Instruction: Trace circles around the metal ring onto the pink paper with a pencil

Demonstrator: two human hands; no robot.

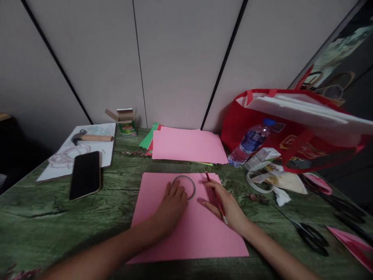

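A pink sheet of paper (pixel 210 241) lies in front of me, with its far edge slightly doubled as if more sheets lie beneath. On its upper half sits a thin grey ring (pixel 194 190). My left hand (pixel 171 206) rests palm down over the ring's lower left side, fingers bent close together and pressing on it. Just right of the ring, my right hand (pixel 225 204) holds a red and black pencil (pixel 216 196) with a pale end. The pencil slants across the fingers, clear of the ring, while the thumb and fingers reach toward it.
More pink sheets (pixel 186 144) lie behind, over green and red ones. At left are a phone (pixel 85 175), a hammer (pixel 96 138) and an opened small box (pixel 127 128). Rightward stand a water bottle (pixel 250 144) and red bag (pixel 239 112); black-handled scissors (pixel 311 235) lie nearer.
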